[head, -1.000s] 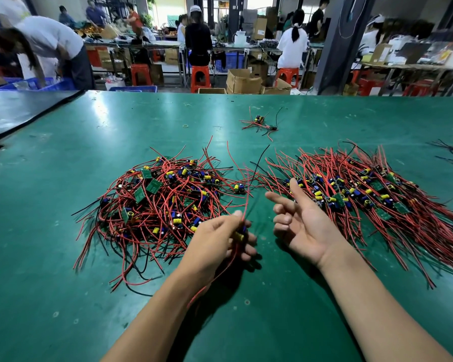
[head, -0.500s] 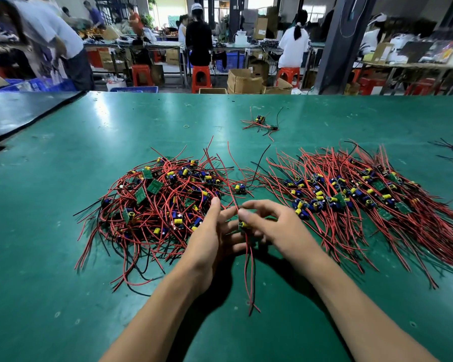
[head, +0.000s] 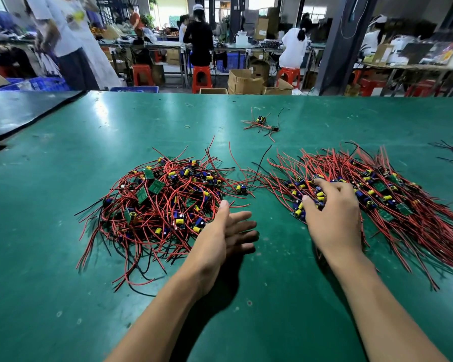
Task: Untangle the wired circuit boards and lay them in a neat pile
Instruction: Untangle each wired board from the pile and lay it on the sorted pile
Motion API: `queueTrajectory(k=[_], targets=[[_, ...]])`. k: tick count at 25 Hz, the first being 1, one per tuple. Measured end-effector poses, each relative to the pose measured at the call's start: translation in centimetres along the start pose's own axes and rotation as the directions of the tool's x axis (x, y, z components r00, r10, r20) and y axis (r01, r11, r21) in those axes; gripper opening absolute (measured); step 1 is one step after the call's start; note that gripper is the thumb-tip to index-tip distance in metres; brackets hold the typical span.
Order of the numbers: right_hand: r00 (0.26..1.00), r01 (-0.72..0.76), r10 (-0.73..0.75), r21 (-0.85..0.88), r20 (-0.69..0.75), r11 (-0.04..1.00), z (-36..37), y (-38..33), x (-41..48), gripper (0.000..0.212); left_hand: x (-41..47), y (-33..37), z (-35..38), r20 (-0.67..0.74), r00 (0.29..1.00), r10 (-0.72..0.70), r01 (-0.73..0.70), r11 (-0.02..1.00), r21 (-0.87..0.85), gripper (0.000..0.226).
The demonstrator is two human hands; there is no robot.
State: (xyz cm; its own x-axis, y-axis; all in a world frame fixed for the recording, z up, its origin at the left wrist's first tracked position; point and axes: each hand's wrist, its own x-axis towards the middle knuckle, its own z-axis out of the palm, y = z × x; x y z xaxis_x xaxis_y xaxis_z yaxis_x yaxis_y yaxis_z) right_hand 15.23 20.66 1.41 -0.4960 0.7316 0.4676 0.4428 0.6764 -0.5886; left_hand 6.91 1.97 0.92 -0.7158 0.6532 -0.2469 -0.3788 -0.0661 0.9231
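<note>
Left hand (head: 228,231) open by the tangled heap (head: 157,199), right hand (head: 330,215) on the neat pile (head: 403,205).
Heap at 9 o'clock on the bench (head: 63,257), pile at 3, wires combed one way to lie flat; if the bent right fingers pinch a board, I cannot tell.

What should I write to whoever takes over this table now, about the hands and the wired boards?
Left hand: open, empty, beside the tangled heap.
Right hand: fingers on the left end of the neat pile; whether it grips a board is unclear.
Done: many boards lie with wires aligned in the neat pile.
Left: the tangled heap, one loose board between the piles, a small stray bunch farther back.
</note>
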Motion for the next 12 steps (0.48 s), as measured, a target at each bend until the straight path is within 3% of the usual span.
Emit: queueTrajectory(k=[2,5,8,12], targets=[[0.991,0.124,-0.123,0.006,-0.046,0.992,0.2,-0.6,-0.5,0.034,0.0,-0.1,0.1,-0.007,1.0,0.001,-0.001,1.0,-0.007,0.061],[0.946,0.295,-0.309,0.13,0.101,0.947,2.1,-2.9,-2.6,0.021,0.1,-0.3,0.1,-0.008,1.0,0.017,-0.017,1.0,-0.015,0.063],[0.908,0.283,-0.332,0.209,0.255,0.936,4.8,-3.7,-4.5,0.019,0.4,-0.3,-0.1,0.018,0.999,0.041,-0.04,0.998,-0.053,0.06],[0.932,0.19,-0.245,0.215,0.267,0.958,6.5,-3.3,-3.5,0.023,0.6,-0.4,-0.2,0.016,0.998,0.053,-0.052,0.996,-0.073,0.051]])
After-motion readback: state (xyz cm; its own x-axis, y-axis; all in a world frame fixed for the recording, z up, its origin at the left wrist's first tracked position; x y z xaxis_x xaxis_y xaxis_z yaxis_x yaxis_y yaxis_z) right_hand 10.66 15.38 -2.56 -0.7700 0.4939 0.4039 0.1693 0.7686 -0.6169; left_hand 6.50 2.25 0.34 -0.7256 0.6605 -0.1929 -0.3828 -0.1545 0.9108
